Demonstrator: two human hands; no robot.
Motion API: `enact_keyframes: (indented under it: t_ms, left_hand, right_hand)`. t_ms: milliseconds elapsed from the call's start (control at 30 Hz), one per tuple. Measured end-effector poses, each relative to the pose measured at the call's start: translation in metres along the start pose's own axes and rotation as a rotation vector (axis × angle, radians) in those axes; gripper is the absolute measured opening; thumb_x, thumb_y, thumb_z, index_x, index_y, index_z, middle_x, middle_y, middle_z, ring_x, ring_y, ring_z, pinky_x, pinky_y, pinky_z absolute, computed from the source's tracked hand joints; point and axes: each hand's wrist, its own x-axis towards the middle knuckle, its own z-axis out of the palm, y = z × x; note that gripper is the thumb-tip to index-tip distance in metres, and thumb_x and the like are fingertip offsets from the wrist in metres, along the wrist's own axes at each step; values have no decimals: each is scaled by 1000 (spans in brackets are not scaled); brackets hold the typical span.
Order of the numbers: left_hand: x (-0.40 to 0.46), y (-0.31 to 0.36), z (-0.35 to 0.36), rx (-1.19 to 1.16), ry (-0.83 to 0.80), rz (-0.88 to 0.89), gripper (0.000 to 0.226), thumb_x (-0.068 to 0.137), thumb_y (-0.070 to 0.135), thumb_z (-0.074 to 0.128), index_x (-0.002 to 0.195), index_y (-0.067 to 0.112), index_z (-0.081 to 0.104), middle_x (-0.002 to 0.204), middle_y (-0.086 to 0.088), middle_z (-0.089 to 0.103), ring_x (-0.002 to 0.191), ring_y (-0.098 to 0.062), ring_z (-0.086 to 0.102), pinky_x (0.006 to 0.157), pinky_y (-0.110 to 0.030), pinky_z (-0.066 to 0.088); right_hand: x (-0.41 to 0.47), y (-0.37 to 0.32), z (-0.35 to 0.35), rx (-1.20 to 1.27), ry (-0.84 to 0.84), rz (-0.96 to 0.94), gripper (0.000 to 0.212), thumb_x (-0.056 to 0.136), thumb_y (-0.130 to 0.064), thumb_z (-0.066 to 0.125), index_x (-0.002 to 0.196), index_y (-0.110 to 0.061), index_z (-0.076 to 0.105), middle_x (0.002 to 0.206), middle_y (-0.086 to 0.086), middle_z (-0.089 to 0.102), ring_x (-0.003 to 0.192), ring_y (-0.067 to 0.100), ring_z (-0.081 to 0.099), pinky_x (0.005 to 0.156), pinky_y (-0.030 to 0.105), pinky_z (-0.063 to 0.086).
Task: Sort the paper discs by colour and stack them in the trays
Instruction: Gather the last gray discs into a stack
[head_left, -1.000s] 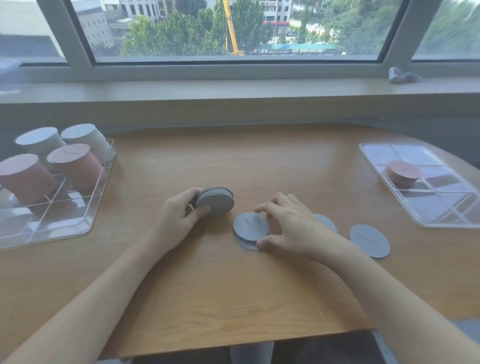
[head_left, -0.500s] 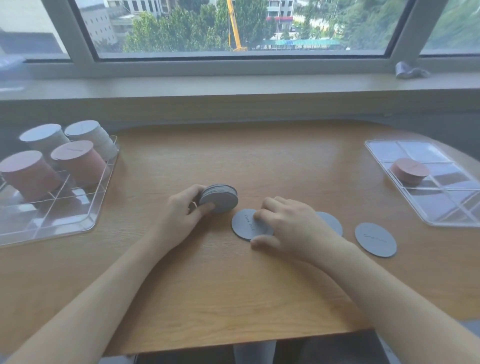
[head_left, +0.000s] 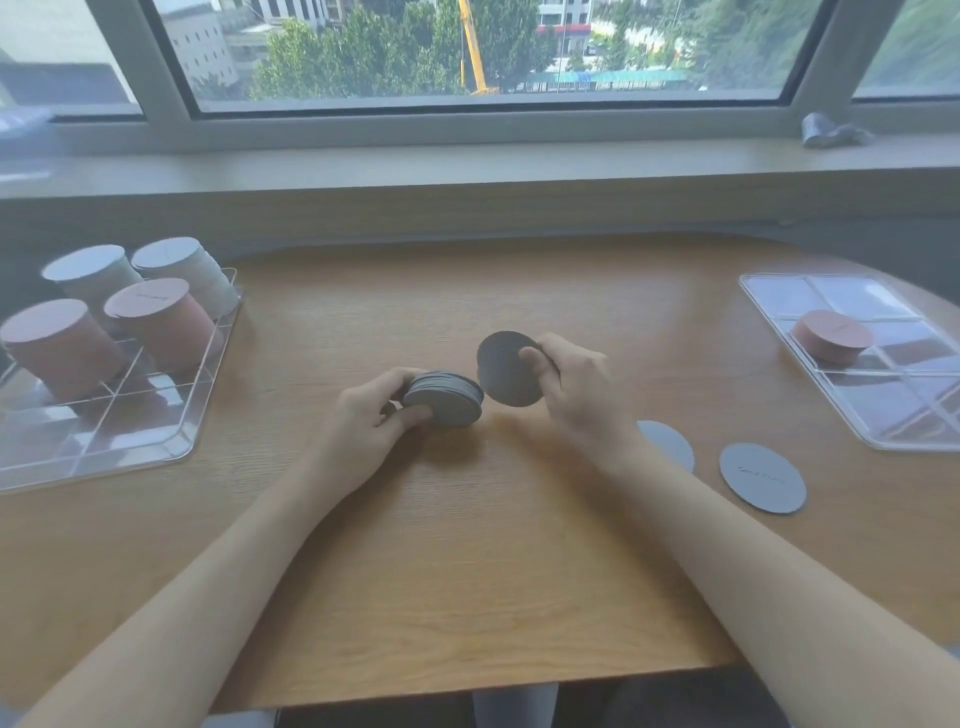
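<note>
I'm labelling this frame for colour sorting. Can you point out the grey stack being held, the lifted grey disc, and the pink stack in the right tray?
Grey stack (head_left: 444, 399), head view, front face.
Lifted grey disc (head_left: 506, 371), head view, face centre.
Pink stack (head_left: 831, 335), head view, top.

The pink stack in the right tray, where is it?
The pink stack stands alone in the right tray, in a middle compartment at the table's right edge.
</note>
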Motion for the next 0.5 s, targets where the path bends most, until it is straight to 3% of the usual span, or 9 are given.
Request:
enact_keyframes:
  t_ms: [100, 167, 267, 333, 400, 500]
  left_hand:
    - [0, -1, 1, 3, -1, 17, 34, 95, 12, 66, 126, 28, 65, 102, 12, 72, 81, -18, 64, 76, -14, 47]
    - [1, -5, 2, 32, 7, 26, 43, 95, 13, 67, 134, 31, 61, 103, 8, 72, 77, -21, 63, 79, -20, 48]
    - [2, -7, 4, 78, 30, 39, 48, 93, 12, 68, 137, 29, 59, 105, 8, 71, 74, -17, 61, 80, -22, 48]
    - [1, -4, 5, 84, 44, 61, 38, 93, 11, 69, 127, 28, 63, 100, 12, 70, 76, -10, 60, 76, -17, 48]
    - [-1, 0, 7, 101, 61, 83, 29, 92, 10, 69, 113, 30, 63, 91, 18, 67, 76, -3, 59, 69, -8, 42]
    - [-1, 1, 11, 128, 63, 103, 19, 95, 22, 65, 111, 29, 58, 88, 14, 64, 77, 0, 57, 69, -7, 38]
  right_hand:
    - [4, -19, 14, 212, -67, -13, 36, 103, -27, 50, 81, 0, 60, 70, 4, 54, 70, 28, 49, 67, 38, 35]
    - [0, -26, 26, 252, -101, -44, 42, 102, -33, 47, 84, 0, 66, 78, 11, 62, 76, 31, 56, 71, 37, 39]
    - [-10, -27, 34, 163, -156, -50, 64, 100, -59, 23, 90, -14, 68, 85, 2, 61, 84, 27, 58, 75, 41, 45]
    - [-13, -27, 32, 60, -147, -93, 78, 96, -68, 8, 102, -17, 67, 92, -2, 60, 91, 25, 57, 79, 39, 43]
    - [-15, -30, 31, -66, -178, -136, 90, 91, -73, 1, 127, -16, 60, 114, 1, 63, 108, 23, 54, 92, 38, 38]
    - [-16, -33, 33, -181, -263, -151, 96, 86, -76, 9, 152, -9, 29, 141, 7, 51, 129, 24, 42, 108, 38, 26]
